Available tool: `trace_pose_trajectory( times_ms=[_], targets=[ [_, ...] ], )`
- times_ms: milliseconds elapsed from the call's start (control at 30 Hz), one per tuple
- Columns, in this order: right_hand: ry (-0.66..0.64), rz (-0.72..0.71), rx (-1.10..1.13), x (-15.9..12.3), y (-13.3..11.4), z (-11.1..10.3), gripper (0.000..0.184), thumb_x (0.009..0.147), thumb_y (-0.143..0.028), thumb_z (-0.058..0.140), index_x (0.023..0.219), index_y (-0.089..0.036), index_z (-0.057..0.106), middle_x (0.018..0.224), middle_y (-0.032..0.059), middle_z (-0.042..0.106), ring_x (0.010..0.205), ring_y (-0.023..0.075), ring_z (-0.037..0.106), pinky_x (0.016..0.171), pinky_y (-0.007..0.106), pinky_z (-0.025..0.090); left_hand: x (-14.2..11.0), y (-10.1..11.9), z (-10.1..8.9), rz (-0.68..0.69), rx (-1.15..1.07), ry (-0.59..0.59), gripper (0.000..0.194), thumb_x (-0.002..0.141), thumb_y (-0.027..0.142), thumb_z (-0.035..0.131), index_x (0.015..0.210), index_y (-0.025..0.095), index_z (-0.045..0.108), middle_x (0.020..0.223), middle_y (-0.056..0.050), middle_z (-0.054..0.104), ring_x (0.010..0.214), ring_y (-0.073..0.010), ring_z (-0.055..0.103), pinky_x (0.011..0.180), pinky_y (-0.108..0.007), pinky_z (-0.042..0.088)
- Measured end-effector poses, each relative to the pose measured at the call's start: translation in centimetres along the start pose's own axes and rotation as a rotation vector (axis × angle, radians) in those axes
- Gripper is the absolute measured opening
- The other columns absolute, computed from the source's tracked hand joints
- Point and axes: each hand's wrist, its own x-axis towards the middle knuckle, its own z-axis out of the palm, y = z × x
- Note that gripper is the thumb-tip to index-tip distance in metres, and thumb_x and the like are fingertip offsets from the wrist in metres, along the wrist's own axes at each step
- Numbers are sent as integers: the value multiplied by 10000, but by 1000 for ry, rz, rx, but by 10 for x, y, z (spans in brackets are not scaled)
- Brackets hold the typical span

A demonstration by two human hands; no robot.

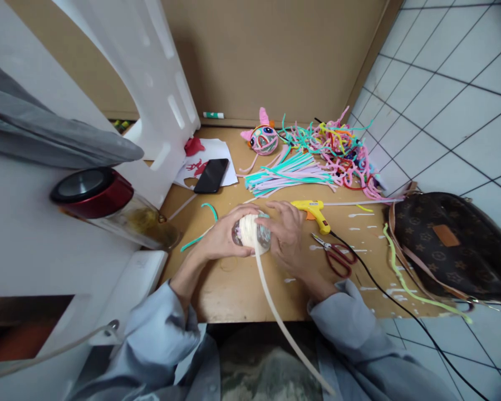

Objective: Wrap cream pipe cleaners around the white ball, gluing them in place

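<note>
Between both hands I hold a small clear ball (251, 233) partly wrapped in a cream pipe cleaner. My left hand (221, 236) is curled round its left side. My right hand (286, 234) is curled round its right side, fingers pressed on the wrap. The loose cream pipe cleaner tail (278, 314) trails down from the ball toward my lap. A teal pipe cleaner (200, 223) lies on the wooden board just left of my left hand.
A yellow glue gun (315, 211) and red scissors (338, 257) lie right of my hands. A pipe cleaner pile (317, 156), a finished pink ball figure (264, 139), a black phone (211, 175) and a brown bag (451, 245) surround them. A red-lidded jar (108, 206) lies left.
</note>
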Motion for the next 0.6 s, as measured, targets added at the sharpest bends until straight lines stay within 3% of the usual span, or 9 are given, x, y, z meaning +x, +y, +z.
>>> trace_pose_trajectory(
  times_ms=[233,333,467,533,600],
  targets=[
    [-26,-1,79,1,1,0,410,857,-57,430,1082,-282,689,1264,45,604,1200,213,522,1014,400,388,1,-1,0,-7,-11,13,689,630,354,822,1243,192,555,1355,-153,569,1300,-341,533,1131,-501,395],
    [23,62,45,5,8,-6,444,860,-73,390,1154,-262,665,1206,64,627,1144,210,556,988,386,407,1,-1,0,-46,-11,8,712,615,370,828,1246,192,549,1359,-149,570,1304,-339,530,1144,-501,380],
    [104,385,-266,17,31,-25,394,888,-160,372,1176,-158,641,1146,139,644,1119,274,559,953,414,412,1,-4,0,-84,-23,27,727,603,390,823,1246,187,551,1359,-143,567,1325,-340,515,1157,-487,369],
    [-3,608,-484,22,43,-35,377,916,-268,416,1180,-103,628,1182,189,631,1132,329,557,938,446,409,1,-6,0,-82,-28,36,723,609,396,812,1247,178,551,1356,-152,565,1318,-347,520,1142,-486,382],
    [-204,773,-643,22,52,-41,437,926,-384,468,1166,-54,626,1171,232,634,1103,366,582,911,462,419,1,-8,0,-83,-16,43,732,606,397,809,1252,177,545,1358,-156,560,1315,-347,517,1141,-488,374]
  ],
)
